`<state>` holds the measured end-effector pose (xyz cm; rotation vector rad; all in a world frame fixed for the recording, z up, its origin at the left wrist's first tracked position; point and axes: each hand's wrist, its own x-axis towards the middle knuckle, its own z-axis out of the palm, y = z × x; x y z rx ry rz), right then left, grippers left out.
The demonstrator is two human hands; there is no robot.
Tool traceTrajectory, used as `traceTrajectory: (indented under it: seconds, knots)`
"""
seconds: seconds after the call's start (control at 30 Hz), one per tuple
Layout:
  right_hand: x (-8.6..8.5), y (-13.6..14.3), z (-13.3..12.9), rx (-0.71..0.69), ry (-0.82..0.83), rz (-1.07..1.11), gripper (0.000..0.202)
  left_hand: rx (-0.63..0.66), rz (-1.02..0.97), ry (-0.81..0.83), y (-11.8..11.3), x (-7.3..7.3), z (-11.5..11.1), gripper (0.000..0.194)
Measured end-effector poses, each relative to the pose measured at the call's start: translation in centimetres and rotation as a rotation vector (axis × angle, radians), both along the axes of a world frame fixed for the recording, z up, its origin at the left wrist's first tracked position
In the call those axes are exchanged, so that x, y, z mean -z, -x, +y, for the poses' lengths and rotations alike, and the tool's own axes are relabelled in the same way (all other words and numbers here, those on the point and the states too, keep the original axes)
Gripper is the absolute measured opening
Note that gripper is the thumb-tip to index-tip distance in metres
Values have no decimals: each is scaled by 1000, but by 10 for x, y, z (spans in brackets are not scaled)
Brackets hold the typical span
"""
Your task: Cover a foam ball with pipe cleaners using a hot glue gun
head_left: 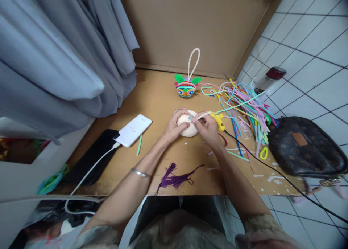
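A cream-white rounded piece, ball-like or domed, sits low over the table in front of me. My left hand curls round its left side with the thumb on top. On its top is a small greyish round spot. My right hand pinches a white fuzzy strip, like a pipe cleaner, whose end is close to that spot; whether it touches I cannot tell. Just behind the right hand lies a yellow glue gun, partly covered by it.
Behind stands a colourful lion-head ornament with a white loop. Pipe cleaners are heaped at right, near a dark bag. A black cord crosses the table's right side. Purple tassels lie in front; a white power bank at left.
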<state>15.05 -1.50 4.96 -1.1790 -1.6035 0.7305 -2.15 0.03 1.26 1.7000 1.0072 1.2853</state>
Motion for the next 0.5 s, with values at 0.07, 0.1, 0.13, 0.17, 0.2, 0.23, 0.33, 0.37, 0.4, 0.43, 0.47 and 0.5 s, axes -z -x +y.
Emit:
traceTrajectory:
  seconds: [0.07,0.1,0.13,0.17,0.2,0.23,0.33,0.37,0.4,0.43,0.47,0.5]
  knots:
    - [1,0,0,3,-16,-16,19,-6,-23,3,0,1,0,41]
    - [2,0,0,6,-22,-21,18,-6,-29,4,0,1,0,41]
    - [2,-1,1,8,-28,-22,18,-5,-31,5,0,1,0,41]
    - [2,-1,1,8,-35,-24,18,-4,-29,5,0,1,0,41]
    - [2,-1,1,6,-42,-26,19,-2,-27,4,0,0,0,41]
    - [2,-1,1,2,-48,-31,19,0,-26,2,0,0,0,41]
    - [2,-1,1,-4,-60,-51,19,-2,-36,-8,0,0,0,40]
    - [1,-1,1,-3,-59,-53,19,-4,-40,-10,0,0,0,40]
    - [1,0,0,1,-57,-53,19,-7,-39,-12,0,1,0,40]
    - [1,0,0,4,-54,-49,18,-9,-33,-14,0,1,0,40]
    - [1,0,0,5,-51,-44,17,-10,-23,-18,0,2,1,40]
    - [2,0,0,6,-49,-40,16,-10,-12,-22,0,3,1,40]
